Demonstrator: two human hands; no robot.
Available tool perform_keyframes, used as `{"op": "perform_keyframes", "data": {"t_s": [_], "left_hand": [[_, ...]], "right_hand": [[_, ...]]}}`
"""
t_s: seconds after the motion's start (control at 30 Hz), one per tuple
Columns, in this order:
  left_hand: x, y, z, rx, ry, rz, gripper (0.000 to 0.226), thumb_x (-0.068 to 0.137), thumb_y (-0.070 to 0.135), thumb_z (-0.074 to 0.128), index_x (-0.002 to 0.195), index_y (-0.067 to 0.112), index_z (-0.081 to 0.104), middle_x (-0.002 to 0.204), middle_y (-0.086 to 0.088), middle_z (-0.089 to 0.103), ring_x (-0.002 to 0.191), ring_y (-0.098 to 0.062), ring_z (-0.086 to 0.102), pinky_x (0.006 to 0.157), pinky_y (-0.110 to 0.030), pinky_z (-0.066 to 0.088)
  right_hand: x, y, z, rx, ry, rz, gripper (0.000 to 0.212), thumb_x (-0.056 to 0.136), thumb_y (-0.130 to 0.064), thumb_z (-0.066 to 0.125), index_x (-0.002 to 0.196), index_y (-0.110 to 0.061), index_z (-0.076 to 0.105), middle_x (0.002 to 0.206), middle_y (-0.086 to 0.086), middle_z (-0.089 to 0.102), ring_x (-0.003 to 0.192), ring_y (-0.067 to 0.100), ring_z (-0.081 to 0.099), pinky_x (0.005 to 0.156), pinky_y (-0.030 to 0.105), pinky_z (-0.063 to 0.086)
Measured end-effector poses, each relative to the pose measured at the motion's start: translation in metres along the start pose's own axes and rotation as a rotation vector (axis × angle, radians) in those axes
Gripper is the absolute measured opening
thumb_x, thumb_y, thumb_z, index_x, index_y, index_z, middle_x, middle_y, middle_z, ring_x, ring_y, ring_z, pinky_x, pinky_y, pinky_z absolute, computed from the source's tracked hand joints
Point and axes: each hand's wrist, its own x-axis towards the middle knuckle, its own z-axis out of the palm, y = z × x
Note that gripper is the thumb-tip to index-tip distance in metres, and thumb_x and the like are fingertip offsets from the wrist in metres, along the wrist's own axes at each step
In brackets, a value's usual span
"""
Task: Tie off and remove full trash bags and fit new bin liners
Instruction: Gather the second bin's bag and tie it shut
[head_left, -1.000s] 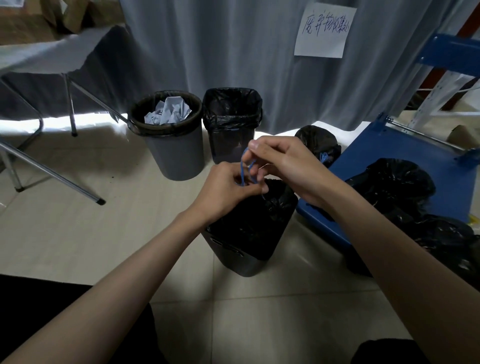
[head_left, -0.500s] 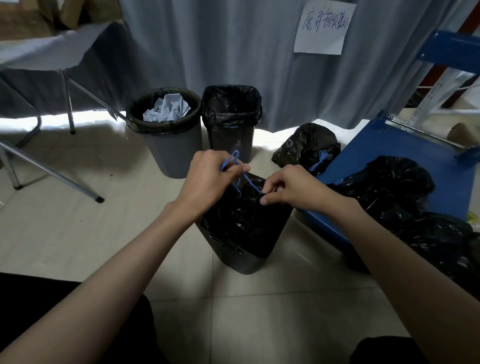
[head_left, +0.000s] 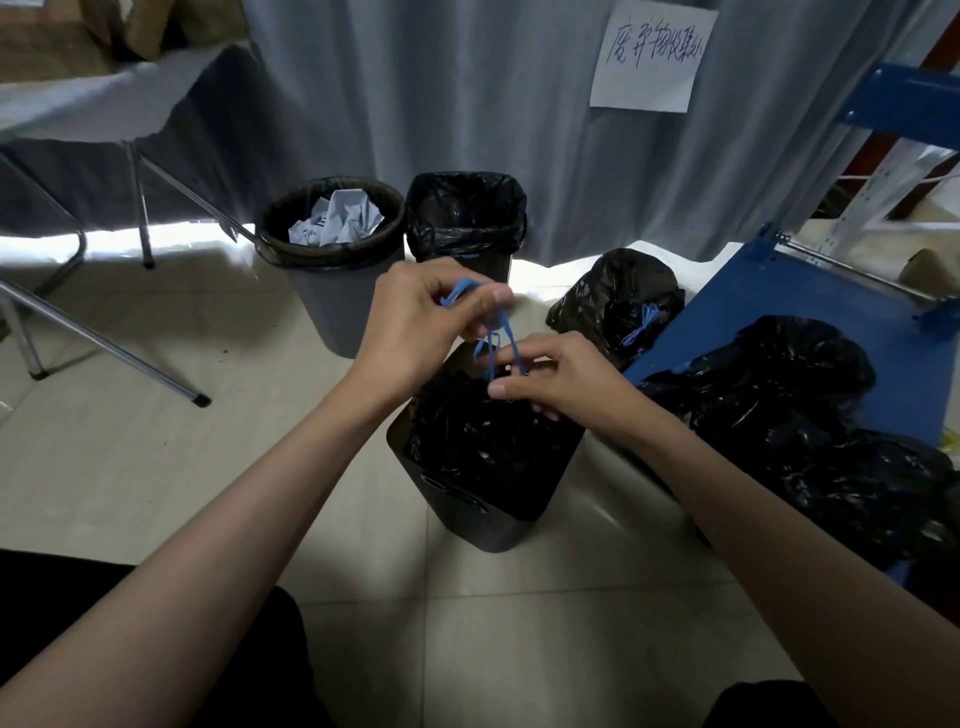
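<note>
Behind everything we see a grey curtain (head_left: 415, 104) with a handwritten paper sign (head_left: 652, 57) pinned to it, and on our right a blue platform (head_left: 831, 332) carrying a heap of filled black bags (head_left: 810, 415). On the tiled floor (head_left: 156, 467) directly below us stands a dark square bin (head_left: 483, 514), its black trash bag (head_left: 483, 441) gathered at the top and still sitting inside. Beyond it, against the curtain, stand a round grey bin (head_left: 337, 291) with crumpled paper (head_left: 337, 223) in its liner and a square bin freshly lined in black (head_left: 465, 218). A tied black bag (head_left: 613, 301) with a blue knot lies on the floor beside the platform. Our left hand (head_left: 415, 332) is raised above the near bin, thumb and fingers pinched on the upper end of the blue drawstring (head_left: 493, 338). Our right hand (head_left: 566, 374) sits lower, just over the bag's mouth, fingertips closed on the lower strands of the same drawstring, which runs taut between the two hands.
</note>
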Motion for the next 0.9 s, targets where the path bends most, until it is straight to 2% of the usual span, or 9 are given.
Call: {"op": "perform_keyframes", "data": {"t_s": [0.1, 0.23, 0.33, 0.37, 0.5, 0.6, 0.73, 0.8, 0.9], "left_hand": [[-0.001, 0.002, 0.004, -0.068, -0.028, 0.002, 0.013, 0.086, 0.016, 0.074, 0.09, 0.004, 0.078, 0.077, -0.002, 0.068, 0.063, -0.015, 0.066, 0.063, -0.023, 0.055], [-0.003, -0.01, -0.001, -0.076, -0.074, -0.028, 0.017, 0.083, 0.021, 0.077, 0.095, 0.01, 0.078, 0.081, -0.011, 0.072, 0.068, -0.014, 0.066, 0.066, -0.025, 0.054], [-0.005, -0.023, -0.006, 0.252, -0.211, -0.038, 0.028, 0.069, 0.034, 0.086, 0.092, 0.021, 0.078, 0.075, 0.002, 0.071, 0.062, 0.001, 0.056, 0.061, -0.013, 0.043], [-0.008, -0.028, -0.006, 0.344, -0.271, -0.049, 0.03, 0.065, 0.038, 0.089, 0.089, 0.023, 0.078, 0.074, 0.005, 0.071, 0.061, 0.001, 0.057, 0.06, -0.011, 0.041], [-0.018, -0.049, 0.006, 0.465, -0.371, -0.052, 0.018, 0.065, 0.028, 0.09, 0.071, 0.02, 0.075, 0.066, 0.005, 0.069, 0.064, -0.01, 0.063, 0.064, -0.021, 0.048], [-0.023, -0.063, 0.014, 0.542, -0.401, -0.057, 0.022, 0.071, 0.018, 0.084, 0.061, 0.016, 0.065, 0.06, 0.005, 0.064, 0.059, -0.012, 0.06, 0.06, -0.02, 0.045], [-0.038, -0.093, 0.017, 0.733, -0.543, -0.11, 0.021, 0.07, 0.01, 0.062, 0.055, 0.024, 0.058, 0.057, 0.01, 0.056, 0.056, -0.011, 0.053, 0.061, -0.023, 0.041], [-0.042, -0.103, 0.015, 0.683, -0.551, -0.164, 0.021, 0.073, 0.011, 0.065, 0.057, 0.025, 0.061, 0.058, 0.013, 0.06, 0.058, -0.004, 0.055, 0.064, -0.02, 0.041], [-0.039, -0.09, 0.017, 0.471, -0.383, -0.169, 0.022, 0.079, 0.027, 0.073, 0.061, 0.017, 0.065, 0.057, 0.01, 0.062, 0.056, 0.0, 0.053, 0.062, -0.018, 0.043]], "right_hand": [[0.001, -0.005, 0.003, 0.069, -0.002, -0.034, 0.01, 0.087, -0.014, 0.073, 0.095, -0.011, 0.078, 0.07, 0.007, 0.061, 0.048, 0.012, 0.05, 0.05, 0.021, 0.043], [-0.001, -0.003, -0.006, 0.121, -0.009, -0.018, 0.018, 0.097, -0.015, 0.06, 0.091, -0.008, 0.076, 0.069, 0.003, 0.062, 0.052, 0.008, 0.049, 0.051, 0.018, 0.039], [-0.003, -0.001, -0.009, 0.166, 0.041, -0.009, 0.025, 0.1, -0.015, 0.054, 0.083, -0.009, 0.072, 0.072, 0.004, 0.064, 0.055, 0.009, 0.05, 0.05, 0.018, 0.039], [-0.003, -0.001, -0.011, 0.172, 0.05, -0.01, 0.026, 0.101, -0.015, 0.053, 0.084, -0.007, 0.072, 0.074, 0.006, 0.063, 0.057, 0.01, 0.05, 0.051, 0.018, 0.039], [-0.004, -0.001, -0.017, 0.173, 0.084, 0.024, 0.03, 0.103, -0.013, 0.047, 0.086, -0.002, 0.068, 0.074, 0.009, 0.06, 0.058, 0.012, 0.049, 0.05, 0.018, 0.039], [0.0, 0.001, -0.016, 0.171, 0.132, 0.059, 0.035, 0.104, -0.017, 0.044, 0.075, -0.007, 0.06, 0.066, 0.006, 0.057, 0.054, 0.012, 0.048, 0.047, 0.018, 0.037], [0.001, 0.001, -0.023, 0.197, 0.239, 0.127, 0.036, 0.105, -0.026, 0.043, 0.073, -0.013, 0.055, 0.062, 0.001, 0.057, 0.049, 0.008, 0.045, 0.046, 0.017, 0.034], [0.0, 0.001, -0.03, 0.192, 0.248, 0.134, 0.036, 0.105, -0.027, 0.043, 0.075, -0.012, 0.057, 0.062, 0.001, 0.057, 0.049, 0.007, 0.044, 0.045, 0.016, 0.034], [-0.001, 0.003, -0.029, 0.177, 0.206, 0.152, 0.035, 0.105, -0.025, 0.044, 0.077, -0.01, 0.058, 0.062, 0.0, 0.058, 0.049, 0.008, 0.044, 0.045, 0.016, 0.034]]}}
